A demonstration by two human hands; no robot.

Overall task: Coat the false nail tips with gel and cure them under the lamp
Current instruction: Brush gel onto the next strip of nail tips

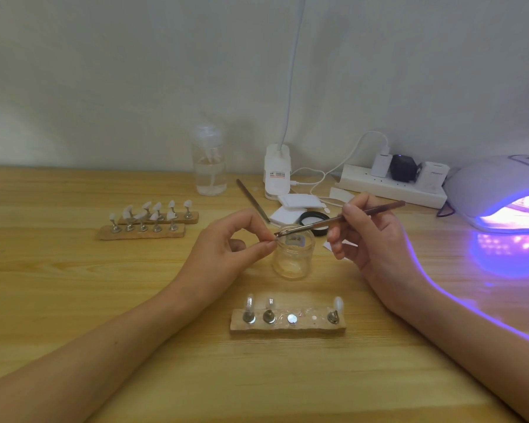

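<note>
3 pale tips [270,302] stand upright on metal pegs in the near strip [315,327], 2 at its left end and 1 at its right, with a bare metal disc [292,318] between. 10 more tips [147,206] stand on 2 strips [104,233] far left, 5 each. The clear gel jar [293,254] sits open mid-surface, its black lid [315,222] just behind. The brown brush [339,219], held in the right hand [373,236], slants down leftward. Its bristles are over the jar mouth, meeting a tiny piece [274,238] pinched by the left hand [226,248], too small to make out. The lamp [498,190] glows violet at the right.
</note>
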